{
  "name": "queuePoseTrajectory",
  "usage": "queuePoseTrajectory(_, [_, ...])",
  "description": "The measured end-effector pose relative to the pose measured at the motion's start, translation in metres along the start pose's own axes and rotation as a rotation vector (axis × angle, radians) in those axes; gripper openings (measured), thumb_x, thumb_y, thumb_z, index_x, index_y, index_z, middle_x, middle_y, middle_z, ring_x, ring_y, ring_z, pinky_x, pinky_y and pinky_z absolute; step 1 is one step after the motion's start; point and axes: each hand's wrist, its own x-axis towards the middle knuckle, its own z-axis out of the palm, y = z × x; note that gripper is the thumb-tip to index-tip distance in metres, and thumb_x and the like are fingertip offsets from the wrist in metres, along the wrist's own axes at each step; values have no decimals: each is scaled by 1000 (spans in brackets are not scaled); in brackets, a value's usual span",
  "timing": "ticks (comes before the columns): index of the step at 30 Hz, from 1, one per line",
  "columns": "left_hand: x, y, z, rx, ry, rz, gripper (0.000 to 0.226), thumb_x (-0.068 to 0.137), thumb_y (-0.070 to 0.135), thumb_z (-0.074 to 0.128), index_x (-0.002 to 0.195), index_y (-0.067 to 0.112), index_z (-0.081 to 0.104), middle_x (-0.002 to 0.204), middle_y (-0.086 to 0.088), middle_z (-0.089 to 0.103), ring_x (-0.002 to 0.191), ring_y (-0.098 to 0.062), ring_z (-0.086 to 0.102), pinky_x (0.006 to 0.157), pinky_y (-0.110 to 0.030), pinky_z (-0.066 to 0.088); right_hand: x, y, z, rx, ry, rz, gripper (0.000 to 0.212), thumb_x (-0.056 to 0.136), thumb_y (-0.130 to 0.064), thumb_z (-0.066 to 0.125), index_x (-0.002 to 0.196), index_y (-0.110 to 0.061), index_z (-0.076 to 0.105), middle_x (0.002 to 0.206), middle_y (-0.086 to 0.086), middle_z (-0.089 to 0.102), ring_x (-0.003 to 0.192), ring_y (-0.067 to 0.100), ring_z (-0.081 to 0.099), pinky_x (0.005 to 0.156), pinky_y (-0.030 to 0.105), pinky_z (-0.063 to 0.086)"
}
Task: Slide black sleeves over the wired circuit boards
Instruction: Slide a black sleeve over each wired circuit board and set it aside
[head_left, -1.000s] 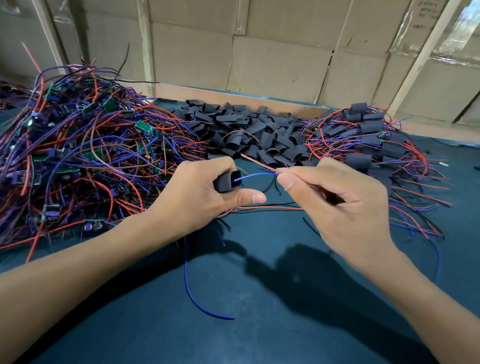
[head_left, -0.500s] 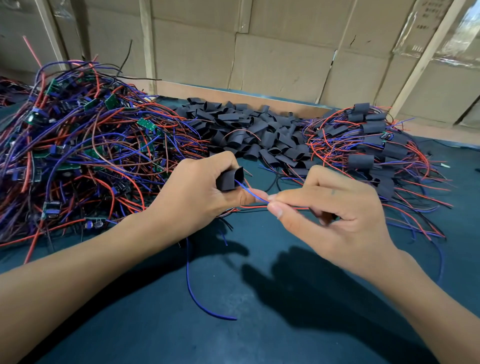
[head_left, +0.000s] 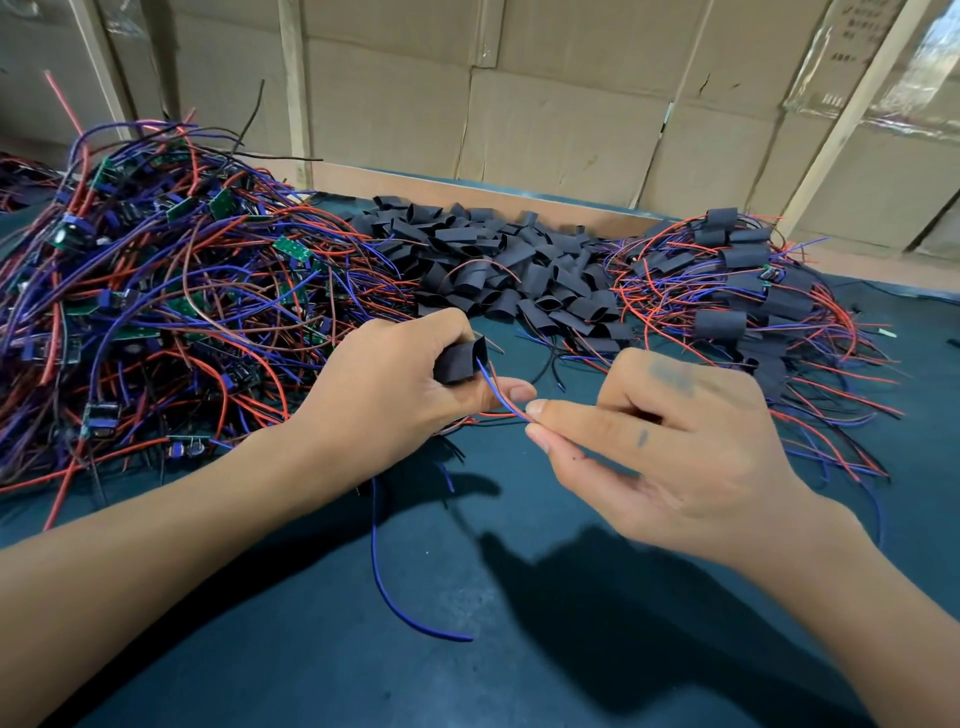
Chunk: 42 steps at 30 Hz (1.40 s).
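Observation:
My left hand grips a black sleeve between thumb and fingers above the dark table. A blue and a red wire run out of the sleeve's open end to my right hand, which pinches them at its fingertips. The circuit board on those wires is hidden inside my left hand or the sleeve. Another blue wire hangs from under my left hand and curls across the table.
A big tangle of unsleeved boards with red and blue wires fills the left. Loose black sleeves are heaped at the back centre. Sleeved boards lie at the right. Cardboard boxes wall off the back beyond the teal mat.
My right hand has dropped lower and drawn the wires further through the sleeve; its fingers have curled in. My left hand with the sleeve has stayed almost in place.

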Motion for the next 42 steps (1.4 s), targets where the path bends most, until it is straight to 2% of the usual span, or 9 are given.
queuePoseTrajectory(9, [1,-2,1,125,53,26,49,81,57,73,66,27,38,49,8,43,47,-9,36,52,-33,39,1,0,1,-68,58,-84,11,89,-18,75,87,-10,82,65,7,54,52,23,42,48,29,36])
queuePoseTrajectory(15, [0,5,-2,394,99,333,22,87,22,68,71,10,60,52,0,47,49,-28,37,55,-37,47,-4,2,9,121,68,70,9,90,-19,76,93,-14,82,65,3,50,54,17,41,51,24,34])
queuePoseTrajectory(21, [0,9,-3,556,-101,686,32,102,23,49,76,9,61,58,-4,52,52,-28,49,60,-39,49,-4,3,16,508,-57,324,15,90,-26,75,98,-15,80,70,-2,59,61,10,49,63,15,38])
queuePoseTrajectory(24, [1,10,-2,537,-131,624,29,97,16,41,75,7,59,55,-5,49,48,-29,46,60,-39,49,-8,10,17,604,-195,533,24,87,-46,74,102,-27,73,65,-6,60,55,10,53,59,13,38])
queuePoseTrajectory(27, [6,4,-5,543,-141,467,37,99,26,32,82,8,59,58,-4,57,53,-32,53,71,-40,48,-14,21,16,668,-318,645,28,82,-49,77,104,-33,71,68,-7,63,50,17,55,55,30,46])
queuePoseTrajectory(32, [10,-19,-13,503,-98,315,28,107,32,41,94,16,59,70,1,66,70,-34,60,85,-37,40,-16,35,14,594,-169,774,25,78,-37,84,97,-29,70,68,-5,68,53,20,51,57,24,42])
queuePoseTrajectory(34, [12,-22,-16,530,-77,320,38,106,40,37,85,15,55,64,-2,62,64,-34,57,82,-40,44,-16,36,13,667,-130,822,21,79,-32,84,90,-25,69,64,-3,68,51,13,46,55,21,37])
queuePoseTrajectory(37, [13,-19,-18,582,33,395,43,98,47,44,71,15,50,55,2,42,55,-30,51,71,-40,46,-14,33,12,839,-99,827,9,84,-14,80,87,-19,74,73,3,72,61,24,54,59,34,43])
queuePoseTrajectory(42, [13,-17,-12,663,89,487,42,98,48,56,70,19,46,60,9,34,59,-26,52,75,-39,46,-3,13,14,1009,-51,793,14,85,-5,76,94,-15,78,82,6,76,64,6,60,57,10,42])
